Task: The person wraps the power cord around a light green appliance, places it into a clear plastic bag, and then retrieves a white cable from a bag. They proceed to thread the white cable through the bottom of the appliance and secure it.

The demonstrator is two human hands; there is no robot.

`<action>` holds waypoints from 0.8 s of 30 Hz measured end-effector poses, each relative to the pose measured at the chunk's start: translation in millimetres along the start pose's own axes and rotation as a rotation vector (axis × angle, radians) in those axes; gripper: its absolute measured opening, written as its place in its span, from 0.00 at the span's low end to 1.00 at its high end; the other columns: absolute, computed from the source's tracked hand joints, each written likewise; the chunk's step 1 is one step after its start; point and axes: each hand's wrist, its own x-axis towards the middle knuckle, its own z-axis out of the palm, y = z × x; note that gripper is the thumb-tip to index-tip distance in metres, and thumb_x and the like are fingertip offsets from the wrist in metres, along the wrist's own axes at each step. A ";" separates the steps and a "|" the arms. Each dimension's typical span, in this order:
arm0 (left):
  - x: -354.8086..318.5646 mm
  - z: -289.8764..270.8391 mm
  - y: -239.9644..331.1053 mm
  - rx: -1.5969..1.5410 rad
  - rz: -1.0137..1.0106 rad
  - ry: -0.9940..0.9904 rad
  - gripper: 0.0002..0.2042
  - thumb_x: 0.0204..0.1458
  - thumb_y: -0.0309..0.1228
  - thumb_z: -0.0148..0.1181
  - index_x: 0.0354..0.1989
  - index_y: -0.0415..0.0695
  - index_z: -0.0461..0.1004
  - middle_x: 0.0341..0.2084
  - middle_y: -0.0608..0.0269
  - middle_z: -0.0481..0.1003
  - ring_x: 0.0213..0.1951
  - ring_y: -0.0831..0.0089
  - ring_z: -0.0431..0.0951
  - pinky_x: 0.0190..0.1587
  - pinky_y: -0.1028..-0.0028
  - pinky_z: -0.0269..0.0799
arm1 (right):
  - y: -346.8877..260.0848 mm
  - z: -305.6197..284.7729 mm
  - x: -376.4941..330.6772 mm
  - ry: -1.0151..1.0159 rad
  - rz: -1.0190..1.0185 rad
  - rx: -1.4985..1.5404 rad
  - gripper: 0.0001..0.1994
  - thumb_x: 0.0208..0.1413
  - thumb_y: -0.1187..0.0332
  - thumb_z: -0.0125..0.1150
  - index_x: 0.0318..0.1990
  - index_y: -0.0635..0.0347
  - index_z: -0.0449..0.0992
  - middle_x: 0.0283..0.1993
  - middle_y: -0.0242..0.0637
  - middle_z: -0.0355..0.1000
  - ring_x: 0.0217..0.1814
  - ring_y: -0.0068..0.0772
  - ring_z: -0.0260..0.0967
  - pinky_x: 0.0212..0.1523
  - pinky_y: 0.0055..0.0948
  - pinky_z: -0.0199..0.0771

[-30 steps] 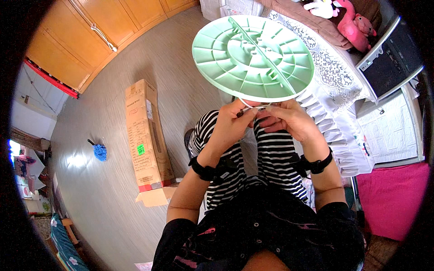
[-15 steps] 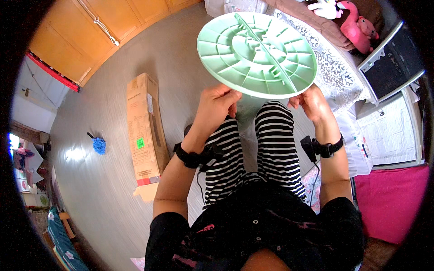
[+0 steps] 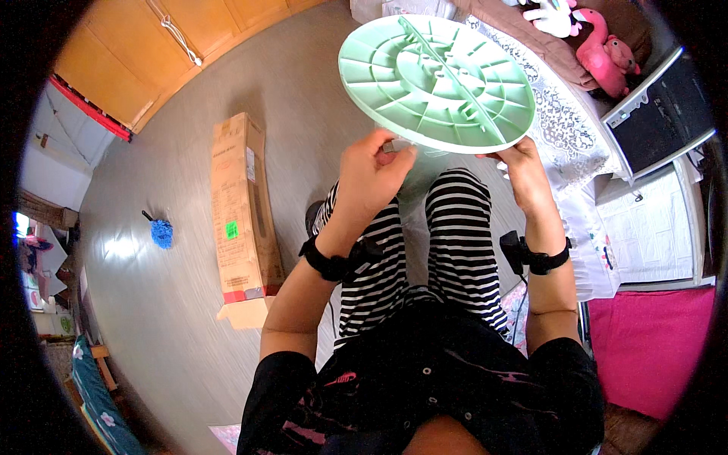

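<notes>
A round pale-green plastic disc (image 3: 425,125), its ribbed side facing me, is held up tilted above my knees. My right hand (image 3: 522,163) has its fingers bent around the disc's near right edge. Just below the near left edge is my left hand (image 3: 375,171), fingers curled and pinched together. What it pinches is small and partly hidden by the fingers. Under the disc, between my striped trouser legs, something translucent (image 3: 415,186) shows, probably clear plastic film. Black bands with small boxes circle both wrists.
A long cardboard box (image 3: 236,205) with an open flap lies on the grey floor to the left. Beyond it is a blue duster (image 3: 161,233). Wooden cabinets (image 3: 114,57) stand far left. On the right are a lace-covered surface (image 3: 565,136), plush toys (image 3: 607,53) and a pink cloth (image 3: 648,345).
The disc has moved slightly up and right. My left hand has turned and shifted right along its near edge, with fingers more tightly curled. My right hand still grips the edge.
</notes>
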 end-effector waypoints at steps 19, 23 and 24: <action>4.0 -1.2 16.7 0.285 0.018 -0.172 0.11 0.49 0.28 0.57 0.38 0.35 0.73 0.21 0.61 0.75 0.22 0.81 0.69 0.26 0.78 0.65 | 18.8 35.4 2.7 0.205 -0.182 0.314 0.13 0.42 0.86 0.54 0.37 0.65 0.74 0.34 0.35 0.75 0.33 0.23 0.71 0.35 0.23 0.71; 7.1 1.0 11.2 0.266 0.008 -0.216 0.10 0.52 0.29 0.54 0.37 0.34 0.73 0.18 0.62 0.73 0.21 0.80 0.70 0.26 0.78 0.66 | 32.6 38.4 3.9 0.236 -0.312 0.302 0.12 0.44 0.86 0.54 0.37 0.67 0.74 0.36 0.35 0.75 0.36 0.22 0.70 0.38 0.23 0.70; 7.3 1.6 14.1 0.265 -0.042 -0.231 0.10 0.52 0.29 0.53 0.37 0.34 0.73 0.18 0.62 0.73 0.22 0.79 0.71 0.26 0.78 0.66 | 33.5 38.2 4.1 0.268 -0.335 0.255 0.11 0.44 0.86 0.53 0.37 0.67 0.73 0.36 0.35 0.75 0.36 0.22 0.70 0.38 0.22 0.70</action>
